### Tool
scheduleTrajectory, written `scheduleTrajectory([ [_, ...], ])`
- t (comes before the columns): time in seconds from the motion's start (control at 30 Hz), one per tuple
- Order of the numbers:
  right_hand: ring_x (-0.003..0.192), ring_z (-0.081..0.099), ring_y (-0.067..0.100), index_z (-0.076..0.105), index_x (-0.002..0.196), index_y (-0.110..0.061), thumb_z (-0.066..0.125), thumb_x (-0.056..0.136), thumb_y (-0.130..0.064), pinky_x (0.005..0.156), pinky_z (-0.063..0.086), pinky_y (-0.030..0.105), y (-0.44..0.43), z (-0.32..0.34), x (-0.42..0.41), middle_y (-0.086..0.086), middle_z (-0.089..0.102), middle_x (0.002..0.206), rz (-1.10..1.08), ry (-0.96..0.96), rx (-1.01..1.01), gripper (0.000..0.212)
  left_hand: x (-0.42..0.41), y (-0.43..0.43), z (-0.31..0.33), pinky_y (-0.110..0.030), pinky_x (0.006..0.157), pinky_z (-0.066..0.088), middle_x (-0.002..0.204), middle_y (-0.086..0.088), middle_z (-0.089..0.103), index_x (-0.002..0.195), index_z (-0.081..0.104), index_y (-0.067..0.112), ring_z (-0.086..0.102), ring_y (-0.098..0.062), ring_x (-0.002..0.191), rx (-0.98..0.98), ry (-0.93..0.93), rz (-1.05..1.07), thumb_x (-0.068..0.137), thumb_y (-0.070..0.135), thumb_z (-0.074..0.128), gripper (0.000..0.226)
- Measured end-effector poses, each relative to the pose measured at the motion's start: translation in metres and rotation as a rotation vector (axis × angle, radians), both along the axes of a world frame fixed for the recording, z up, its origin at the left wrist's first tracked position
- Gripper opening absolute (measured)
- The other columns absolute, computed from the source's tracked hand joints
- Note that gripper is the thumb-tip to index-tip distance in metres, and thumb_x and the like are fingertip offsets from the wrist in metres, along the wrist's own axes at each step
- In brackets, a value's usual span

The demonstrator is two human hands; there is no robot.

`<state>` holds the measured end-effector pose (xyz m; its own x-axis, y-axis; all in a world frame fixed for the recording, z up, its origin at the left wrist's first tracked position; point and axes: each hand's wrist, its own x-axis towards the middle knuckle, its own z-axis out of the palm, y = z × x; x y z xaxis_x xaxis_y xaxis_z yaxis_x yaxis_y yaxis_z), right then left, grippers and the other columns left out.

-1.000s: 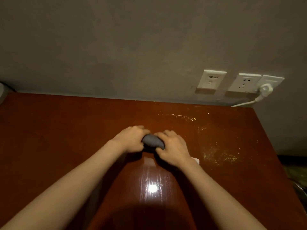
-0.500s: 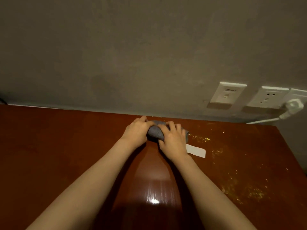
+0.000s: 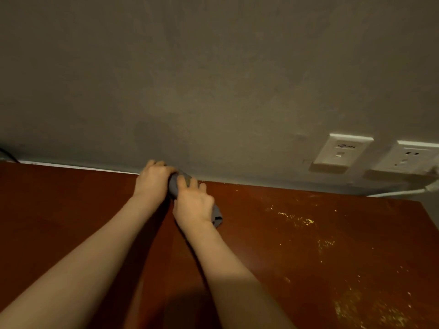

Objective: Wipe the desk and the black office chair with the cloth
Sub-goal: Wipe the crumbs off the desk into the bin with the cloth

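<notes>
Cloth pinned at the table's back edge, crumbs off to the right

Both hands press the grey cloth (image 3: 174, 186) against the wall line: left hand (image 3: 154, 178) curled on its far end, right hand (image 3: 193, 205) flat over the near end, fingers (image 3: 187, 184) closed on it. Yellow crumbs (image 3: 299, 219) lie to the right on the table (image 3: 71, 210), nearer the right hand.

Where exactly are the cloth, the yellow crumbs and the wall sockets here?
cloth (image 3: 173, 186): head view, grey fold showing between the two hands.
yellow crumbs (image 3: 305, 221): head view, brightest patch on the desk, right of the hands.
wall sockets (image 3: 342, 150): head view, face of the nearer white plate.
</notes>
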<state>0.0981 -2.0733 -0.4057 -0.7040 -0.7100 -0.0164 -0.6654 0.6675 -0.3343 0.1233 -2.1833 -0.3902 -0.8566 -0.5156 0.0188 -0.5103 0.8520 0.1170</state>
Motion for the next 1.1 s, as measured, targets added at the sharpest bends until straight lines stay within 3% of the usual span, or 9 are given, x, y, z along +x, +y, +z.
scheduleTrajectory([
  [0.2, 0.119, 0.045, 0.03, 0.032, 0.139, -0.016, 0.053, 0.093, -0.025, 0.08, 0.046, 0.036, 0.036, 0.004, -0.031, 0.009, 0.044, 0.133, -0.169, -0.079, 0.024, 0.051, -0.047, 0.038, 0.001, -0.029, 0.095, 0.04, 0.123, -0.005, 0.058, 0.123, 0.06, 0.027, 0.045, -0.026, 0.118, -0.008, -0.023, -0.142, 0.092, 0.027, 0.051, 0.032],
  [0.57, 0.119, 0.045, 0.026, 0.034, 0.136, -0.019, 0.05, 0.094, -0.03, 0.082, 0.047, 0.035, 0.163, 0.006, -0.062, 0.005, 0.043, 0.13, -0.403, -0.014, 0.093, 0.046, -0.099, 0.163, -0.015, -0.034, 0.096, 0.041, 0.12, -0.003, 0.057, 0.125, 0.056, 0.027, 0.046, -0.026, 0.113, 0.069, -0.006, -0.34, 0.091, 0.026, 0.051, 0.035],
  [0.73, 0.12, 0.045, 0.027, 0.033, 0.137, -0.02, 0.05, 0.094, -0.03, 0.083, 0.047, 0.036, 0.2, 0.015, -0.056, 0.007, 0.042, 0.132, -0.447, -0.019, 0.133, 0.047, -0.094, 0.199, -0.003, -0.039, 0.088, 0.045, 0.124, -0.006, 0.05, 0.131, 0.051, 0.024, 0.038, -0.028, 0.119, 0.067, -0.05, -0.391, 0.095, 0.019, 0.047, 0.037],
  [0.87, 0.118, 0.048, 0.027, 0.036, 0.136, -0.021, 0.05, 0.093, -0.031, 0.084, 0.045, 0.035, 0.175, 0.033, -0.038, 0.006, 0.043, 0.13, -0.415, -0.045, 0.01, 0.047, -0.072, 0.167, 0.014, -0.035, 0.092, 0.039, 0.12, -0.007, 0.051, 0.128, 0.054, 0.025, 0.04, -0.027, 0.117, 0.009, 0.012, -0.394, 0.093, 0.021, 0.046, 0.036],
  [1.03, 0.119, 0.047, 0.03, 0.033, 0.138, -0.017, 0.05, 0.094, -0.028, 0.086, 0.045, 0.036, 0.118, 0.026, 0.002, 0.01, 0.042, 0.133, -0.288, -0.215, -0.043, 0.048, -0.036, 0.108, 0.014, -0.035, 0.098, 0.04, 0.121, -0.005, 0.053, 0.125, 0.056, 0.029, 0.042, -0.026, 0.118, -0.012, -0.172, -0.269, 0.093, 0.023, 0.049, 0.033],
  [1.1, 0.118, 0.047, 0.031, 0.031, 0.139, -0.016, 0.049, 0.095, -0.027, 0.083, 0.046, 0.036, 0.114, 0.014, 0.007, 0.011, 0.041, 0.135, -0.26, -0.196, -0.021, 0.049, -0.022, 0.112, 0.003, -0.035, 0.093, 0.042, 0.123, -0.005, 0.051, 0.126, 0.055, 0.026, 0.04, -0.026, 0.117, -0.003, -0.125, -0.203, 0.094, 0.021, 0.049, 0.033],
])
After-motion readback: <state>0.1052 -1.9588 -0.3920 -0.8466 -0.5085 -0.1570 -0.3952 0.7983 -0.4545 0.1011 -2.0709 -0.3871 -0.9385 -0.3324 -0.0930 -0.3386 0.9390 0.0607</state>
